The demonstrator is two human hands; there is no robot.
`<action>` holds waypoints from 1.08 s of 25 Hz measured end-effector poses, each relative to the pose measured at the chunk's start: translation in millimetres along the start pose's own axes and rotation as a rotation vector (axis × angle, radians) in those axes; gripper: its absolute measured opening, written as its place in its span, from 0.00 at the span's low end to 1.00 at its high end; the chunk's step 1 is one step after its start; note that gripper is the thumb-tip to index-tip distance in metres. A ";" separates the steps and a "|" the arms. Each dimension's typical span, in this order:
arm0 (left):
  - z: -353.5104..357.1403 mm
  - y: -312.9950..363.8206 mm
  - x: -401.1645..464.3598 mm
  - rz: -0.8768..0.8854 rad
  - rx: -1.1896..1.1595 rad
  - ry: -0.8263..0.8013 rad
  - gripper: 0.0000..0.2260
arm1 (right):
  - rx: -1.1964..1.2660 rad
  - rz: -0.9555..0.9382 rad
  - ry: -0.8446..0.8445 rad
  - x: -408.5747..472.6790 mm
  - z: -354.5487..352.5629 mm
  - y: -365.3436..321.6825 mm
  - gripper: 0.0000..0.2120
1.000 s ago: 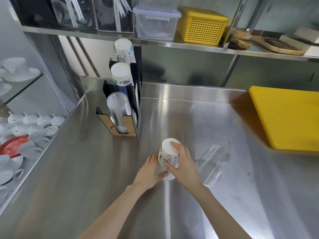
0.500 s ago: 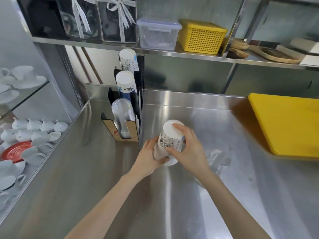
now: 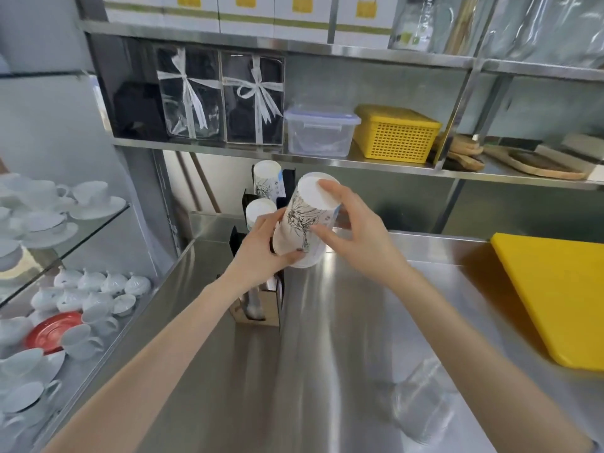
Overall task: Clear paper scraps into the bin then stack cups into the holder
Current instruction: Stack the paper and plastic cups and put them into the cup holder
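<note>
Both hands hold an upside-down stack of white paper cups (image 3: 305,220) printed with a black drawing, lifted above the steel counter. My left hand (image 3: 261,253) grips its lower rim end and my right hand (image 3: 353,233) grips its upper side, one fingertip on the base. Right behind it stands the black cup holder (image 3: 279,299), with two white cup stacks (image 3: 266,179) showing in its rear slots and its front slot mostly hidden by my left wrist. A clear plastic cup stack (image 3: 421,403) lies on its side on the counter near my right forearm.
A yellow cutting board (image 3: 562,299) lies at the counter's right. The shelf above carries a clear lidded box (image 3: 322,130), a yellow basket (image 3: 394,134) and wooden boards. White teacups, saucers and a red saucer (image 3: 52,331) fill the glass shelves at left.
Both hands have raised the paper cup stack off the counter and carried it up towards the holder. The view has tilted upward, so the clear cups now lie lower in frame.
</note>
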State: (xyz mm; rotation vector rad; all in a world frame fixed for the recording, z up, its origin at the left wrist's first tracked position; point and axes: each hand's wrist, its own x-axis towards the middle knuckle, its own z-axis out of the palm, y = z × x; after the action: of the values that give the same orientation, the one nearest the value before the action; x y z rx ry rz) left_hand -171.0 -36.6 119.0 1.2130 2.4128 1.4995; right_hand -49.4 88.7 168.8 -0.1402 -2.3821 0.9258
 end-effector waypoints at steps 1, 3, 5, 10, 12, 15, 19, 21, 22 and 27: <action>-6.1 0.7 8.5 0.006 0.011 0.006 0.35 | -0.002 -0.014 0.004 9.8 0.7 -1.7 0.27; -17.6 1.6 24.6 0.022 0.054 0.024 0.35 | -0.007 -0.043 0.008 29.8 2.9 -4.5 0.27; -30.3 2.6 42.2 0.040 0.088 0.045 0.35 | -0.020 -0.080 0.003 52.9 5.0 -6.8 0.27; -62.7 3.3 96.8 0.072 0.135 0.090 0.34 | -0.039 -0.153 0.003 121.9 8.3 -5.9 0.27; -70.5 -1.3 119.9 0.074 0.156 0.093 0.35 | -0.063 -0.166 0.005 149.5 12.6 -1.3 0.27; -75.7 -14.6 149.7 0.075 0.170 0.107 0.35 | -0.104 -0.192 0.005 183.9 23.3 10.3 0.27; -71.4 -44.6 179.2 0.034 0.179 0.062 0.35 | -0.095 -0.160 -0.030 212.4 43.8 34.7 0.26; -63.5 -61.0 184.2 -0.001 0.178 0.033 0.35 | -0.109 -0.138 -0.060 215.1 54.3 47.5 0.27; -58.5 -69.3 185.3 -0.019 0.178 0.018 0.34 | -0.117 -0.121 -0.076 214.9 59.4 53.7 0.27; -39.4 -98.2 183.5 -0.082 0.304 -0.124 0.31 | -0.153 -0.040 -0.152 205.0 82.1 83.5 0.27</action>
State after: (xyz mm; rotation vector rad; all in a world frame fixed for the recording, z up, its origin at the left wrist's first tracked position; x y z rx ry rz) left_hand -372.0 29.8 125.7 1.1962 2.6364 1.0302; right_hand -273.4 163.4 163.2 -0.0833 -2.5861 0.7593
